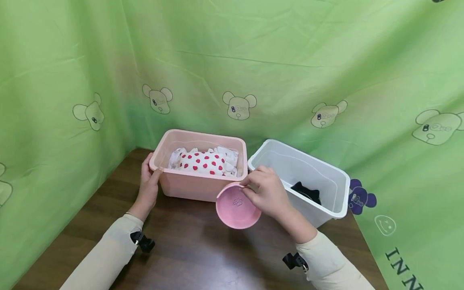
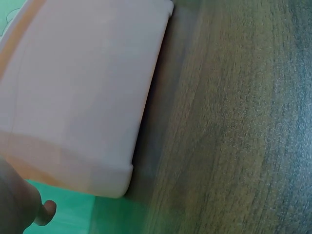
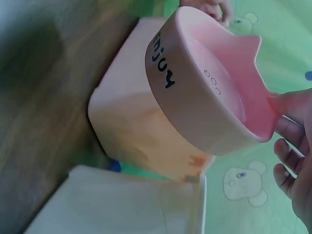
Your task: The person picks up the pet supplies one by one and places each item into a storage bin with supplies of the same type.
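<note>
My right hand pinches the rim of a pink pet bowl between thumb and fingers. The bowl is tilted, its inside with a paw print facing the head camera. In the right wrist view the bowl shows a pointed ear on its rim and dark lettering on its outer wall. It hangs in front of a pink bin. At that bin's left front corner my left hand grips the rim, thumb in front and fingers along the side. A white cloth item with red spots lies inside the pink bin.
To the right stands a white bin, angled, with a black object with pointed tips partly visible inside. Both bins stand on a brown wooden table. A green printed curtain hangs close behind and at both sides.
</note>
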`<state>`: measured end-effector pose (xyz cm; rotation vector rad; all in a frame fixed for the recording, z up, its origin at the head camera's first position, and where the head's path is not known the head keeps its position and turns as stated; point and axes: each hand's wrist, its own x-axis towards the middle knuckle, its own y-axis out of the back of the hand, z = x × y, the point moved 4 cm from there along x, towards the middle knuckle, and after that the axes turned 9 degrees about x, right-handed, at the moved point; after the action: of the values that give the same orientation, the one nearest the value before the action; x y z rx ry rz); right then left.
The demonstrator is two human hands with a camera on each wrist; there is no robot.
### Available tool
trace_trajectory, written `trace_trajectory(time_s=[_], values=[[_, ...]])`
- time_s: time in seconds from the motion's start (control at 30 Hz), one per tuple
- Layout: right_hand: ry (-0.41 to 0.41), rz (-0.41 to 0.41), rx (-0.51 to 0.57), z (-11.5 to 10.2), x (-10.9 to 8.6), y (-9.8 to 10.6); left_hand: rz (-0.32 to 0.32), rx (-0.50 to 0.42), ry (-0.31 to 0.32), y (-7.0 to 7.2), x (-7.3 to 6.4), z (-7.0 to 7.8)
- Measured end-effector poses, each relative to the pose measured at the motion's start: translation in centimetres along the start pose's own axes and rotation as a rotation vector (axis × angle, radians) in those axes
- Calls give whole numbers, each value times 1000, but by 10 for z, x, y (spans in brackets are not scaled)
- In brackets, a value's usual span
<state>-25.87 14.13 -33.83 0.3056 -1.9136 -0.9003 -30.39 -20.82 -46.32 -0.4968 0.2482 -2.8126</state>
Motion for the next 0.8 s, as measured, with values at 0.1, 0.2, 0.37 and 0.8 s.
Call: trace_trajectory(time_s=[0.1, 0.2, 0.37, 0.8], values=[[8, 9, -12, 3, 2, 11, -4, -3, -1, -1, 2, 1], [25, 13, -26, 5, 3, 22, -6, 5, 7, -1, 1, 2], [67, 11, -25, 12, 10, 40, 5, 9, 4, 1, 0, 5], [116, 71, -99, 35, 30, 82, -9, 18, 12, 1, -2, 5]])
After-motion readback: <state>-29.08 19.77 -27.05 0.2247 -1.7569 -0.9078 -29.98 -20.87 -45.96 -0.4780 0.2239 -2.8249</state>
